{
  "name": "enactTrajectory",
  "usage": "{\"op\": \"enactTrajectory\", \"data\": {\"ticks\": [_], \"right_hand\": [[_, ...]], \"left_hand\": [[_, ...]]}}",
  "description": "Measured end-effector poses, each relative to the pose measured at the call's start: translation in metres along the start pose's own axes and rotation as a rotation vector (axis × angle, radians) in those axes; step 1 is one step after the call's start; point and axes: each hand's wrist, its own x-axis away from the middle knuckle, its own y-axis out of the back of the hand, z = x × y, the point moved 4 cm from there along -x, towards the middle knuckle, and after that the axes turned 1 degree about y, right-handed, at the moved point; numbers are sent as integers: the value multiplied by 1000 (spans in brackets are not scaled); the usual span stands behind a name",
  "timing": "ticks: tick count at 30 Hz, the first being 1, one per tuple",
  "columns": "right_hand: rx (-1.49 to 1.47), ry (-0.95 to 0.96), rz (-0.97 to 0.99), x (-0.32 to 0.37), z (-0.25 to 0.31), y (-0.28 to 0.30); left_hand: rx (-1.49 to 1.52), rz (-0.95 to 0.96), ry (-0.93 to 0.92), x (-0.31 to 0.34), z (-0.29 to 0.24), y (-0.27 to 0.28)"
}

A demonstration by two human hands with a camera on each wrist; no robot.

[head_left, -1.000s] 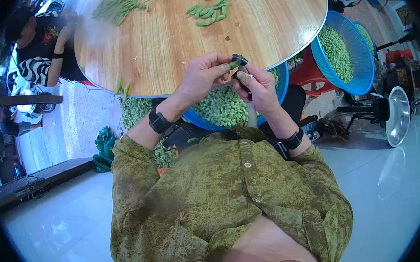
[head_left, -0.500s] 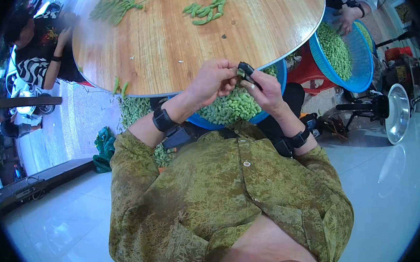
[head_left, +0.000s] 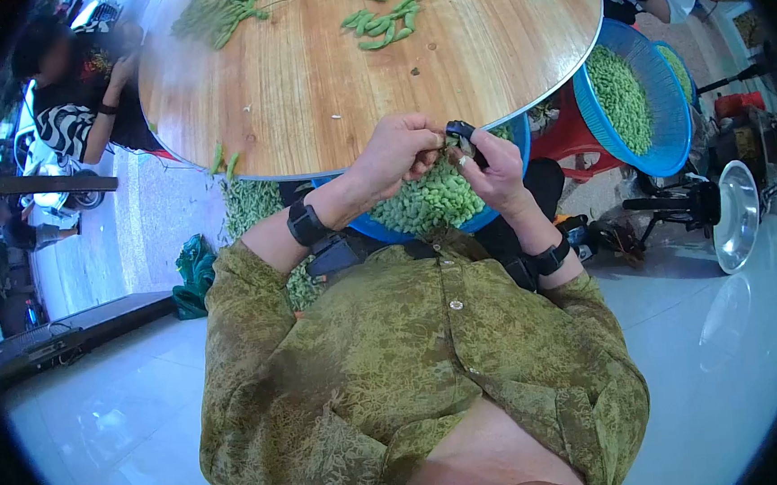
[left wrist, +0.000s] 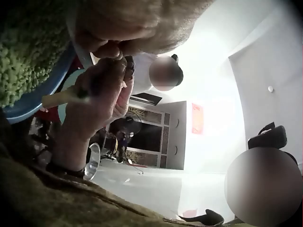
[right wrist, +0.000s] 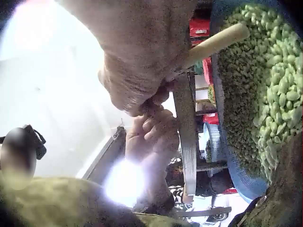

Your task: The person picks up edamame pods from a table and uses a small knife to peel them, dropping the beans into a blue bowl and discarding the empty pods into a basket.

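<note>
Wood-grain counter (head_left: pixel 305 77) spans 12 o'clock; loose green pods (head_left: pixel 382 24) lie on it. Blue basket (head_left: pixel 369 228) at its 6 o'clock holds green beans (head_left: pixel 431 203). Above, right hand (head_left: pixel 497 174) grips wooden handle (right wrist: pixel 218 45); left hand (head_left: pixel 392 159) pinches partly hidden green piece (head_left: pixel 448 151) near black item (head_left: pixel 460 129).

Right hand (right wrist: pixel 137 52) round pale handle (right wrist: pixel 220 43)

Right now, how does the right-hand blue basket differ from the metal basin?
Colour: the blue basket is blue; the metal basin is shiny silver.
Wall: the basket's is mesh-like, the basin's smooth and solid.
Contents: the basket holds a heap of shelled green beans; no beans show in the basin.
Shared: both are round-rimmed.
</note>
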Motion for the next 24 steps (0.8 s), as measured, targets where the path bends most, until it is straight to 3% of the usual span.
{"op": "enactTrajectory", "data": {"ticks": [3, 7, 9, 13, 17, 20, 22, 24], "right_hand": [[100, 74, -9, -4, 7, 0], [121, 167, -19, -10, 14, -6], [130, 199, -22, -15, 19, -6], [156, 95, 49, -14, 20, -12], [161, -35, 78, -16, 24, -18], [227, -10, 85, -14, 24, -26], [175, -53, 114, -12, 23, -24], [131, -90, 146, -11, 20, -13]], "left_hand": [[-147, -72, -82, 5, -5, -1], [-107, -56, -35, 7, -3, 4], [-357, -102, -189, 13, -9, 1], [-300, -87, -12, 19, -11, 7], [-343, -111, -48, 27, -5, 4], [-324, -151, -93, 38, -4, 7], [-431, -147, -97, 55, -9, 7], [-931, -120, -250, 82, -23, 22]]}}
